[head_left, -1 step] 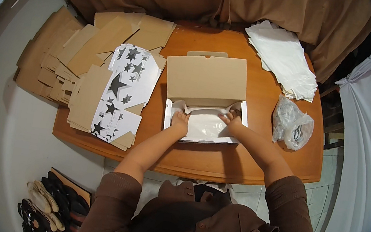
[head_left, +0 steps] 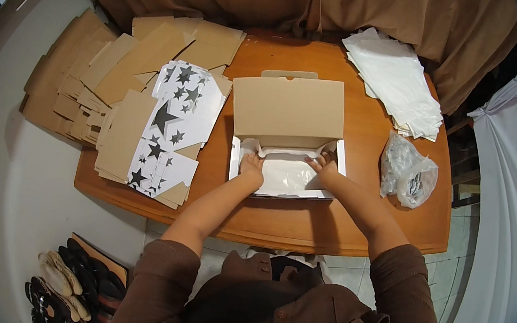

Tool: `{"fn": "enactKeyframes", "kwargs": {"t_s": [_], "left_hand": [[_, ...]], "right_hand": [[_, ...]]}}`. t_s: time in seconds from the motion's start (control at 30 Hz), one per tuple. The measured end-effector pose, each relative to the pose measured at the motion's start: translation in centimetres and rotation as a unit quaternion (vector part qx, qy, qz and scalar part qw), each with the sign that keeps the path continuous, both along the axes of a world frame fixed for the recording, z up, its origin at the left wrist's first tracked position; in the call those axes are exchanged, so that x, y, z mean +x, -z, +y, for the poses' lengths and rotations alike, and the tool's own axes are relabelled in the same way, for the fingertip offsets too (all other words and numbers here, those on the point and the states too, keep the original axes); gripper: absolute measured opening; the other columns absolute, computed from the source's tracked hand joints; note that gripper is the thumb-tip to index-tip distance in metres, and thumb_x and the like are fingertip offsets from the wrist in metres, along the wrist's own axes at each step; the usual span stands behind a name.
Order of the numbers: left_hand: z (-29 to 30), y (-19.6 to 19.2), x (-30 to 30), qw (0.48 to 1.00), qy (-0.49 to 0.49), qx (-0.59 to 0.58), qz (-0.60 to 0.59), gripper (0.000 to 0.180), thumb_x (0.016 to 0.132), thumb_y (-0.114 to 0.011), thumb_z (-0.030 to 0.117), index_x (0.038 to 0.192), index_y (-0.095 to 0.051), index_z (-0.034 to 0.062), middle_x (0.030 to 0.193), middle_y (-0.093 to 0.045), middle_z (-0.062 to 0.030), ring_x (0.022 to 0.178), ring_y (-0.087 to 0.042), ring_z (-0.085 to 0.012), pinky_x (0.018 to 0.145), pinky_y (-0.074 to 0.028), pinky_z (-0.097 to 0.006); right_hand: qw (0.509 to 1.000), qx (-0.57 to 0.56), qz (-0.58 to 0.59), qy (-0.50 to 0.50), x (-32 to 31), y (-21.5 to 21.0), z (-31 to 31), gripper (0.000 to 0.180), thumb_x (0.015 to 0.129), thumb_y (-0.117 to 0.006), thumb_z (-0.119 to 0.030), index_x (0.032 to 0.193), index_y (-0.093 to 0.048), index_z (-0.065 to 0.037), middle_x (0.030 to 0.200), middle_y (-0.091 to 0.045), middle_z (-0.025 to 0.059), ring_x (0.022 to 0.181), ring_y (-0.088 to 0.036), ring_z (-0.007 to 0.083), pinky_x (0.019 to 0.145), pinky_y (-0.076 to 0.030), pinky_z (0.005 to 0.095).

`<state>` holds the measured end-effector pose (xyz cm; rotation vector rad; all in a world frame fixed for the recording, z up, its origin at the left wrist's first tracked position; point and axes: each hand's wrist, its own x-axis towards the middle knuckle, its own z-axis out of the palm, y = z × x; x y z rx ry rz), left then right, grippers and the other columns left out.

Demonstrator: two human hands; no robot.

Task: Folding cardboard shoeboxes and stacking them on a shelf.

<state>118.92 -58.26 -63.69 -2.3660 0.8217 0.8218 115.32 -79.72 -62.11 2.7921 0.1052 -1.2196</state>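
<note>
A cardboard box stands open on the table, its brown lid raised at the far side and its side walls white. White tissue paper lines the bottom and rises at the back corners. Inside the left end, my left hand rests against the paper with its fingers stretched forward. My right hand reaches into the right end, fingers apart and touching the paper near the back corner. Neither hand visibly grips anything; the undersides of the fingers are hidden.
Flat brown cardboard blanks pile up at the left, with white star-printed cardboard on top. White paper sheets lie at the far right. Nearer stands a clear plastic bag. Several shoes sit on the floor at lower left.
</note>
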Motion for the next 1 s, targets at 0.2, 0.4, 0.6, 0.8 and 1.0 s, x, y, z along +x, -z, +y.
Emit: {"fn": "enactKeyframes", "kwargs": {"t_s": [0.2,0.4,0.6,0.8,1.0], "left_hand": [[-1.5,0.4,-0.3,0.885,0.023,0.457,-0.086,0.07,0.087,-0.048,0.041,0.146,-0.018,0.0169,0.152,-0.014,0.0005,0.141,-0.003,-0.0261,0.11,-0.003,-0.048],[-0.5,1.3,2.2,0.904,0.018,0.422,-0.062,0.055,0.091,-0.039,0.039,0.14,-0.035,0.0163,0.146,-0.029,-0.0003,0.136,-0.021,-0.0242,0.107,-0.015,-0.052],[-7.4,-13.6,-3.3,0.968,-0.084,-0.229,-0.064,0.02,0.078,-0.058,0.017,0.095,-0.066,0.0082,0.103,-0.064,-0.0135,0.09,-0.063,-0.0294,0.073,-0.051,-0.039],[-18.0,-12.1,-8.0,0.781,-0.011,-0.606,-0.15,0.021,0.071,-0.056,0.004,0.092,-0.06,0.0062,0.086,-0.061,-0.0118,0.081,-0.06,-0.0329,0.068,-0.048,-0.042],[-29.5,-10.8,-11.6,0.735,0.019,-0.666,-0.122,0.026,0.073,-0.059,0.007,0.098,-0.06,0.0061,0.093,-0.062,-0.012,0.085,-0.059,-0.0321,0.073,-0.047,-0.041]], "right_hand": [[0.991,-0.002,-0.11,-0.075,-0.3,2.3,-1.0,0.056,0.084,-0.049,-0.03,0.138,-0.035,-0.024,0.147,-0.024,0.0091,0.134,-0.022,0.0294,0.105,-0.017,0.0406],[0.983,0.015,-0.145,-0.107,0.5,0.9,0.3,0.047,0.084,-0.046,-0.013,0.131,-0.045,-0.016,0.135,-0.043,0.0145,0.121,-0.043,0.0336,0.092,-0.041,0.0456],[0.902,0.361,-0.23,-0.056,-2.5,-7.7,-0.8,0.031,0.075,-0.049,-0.002,0.104,-0.061,-0.002,0.1,-0.062,0.0217,0.094,-0.059,0.0365,0.078,-0.048,0.0426],[0.866,0.326,-0.376,0.052,-9.0,-10.4,-8.4,0.015,0.072,-0.051,-0.001,0.081,-0.062,0.002,0.088,-0.062,0.0245,0.08,-0.06,0.0397,0.069,-0.048,0.0452],[0.765,0.357,-0.525,0.103,-13.6,-9.2,-20.1,0.016,0.071,-0.054,0.002,0.085,-0.062,0.002,0.085,-0.06,0.0196,0.082,-0.058,0.0363,0.069,-0.047,0.0409]]}}
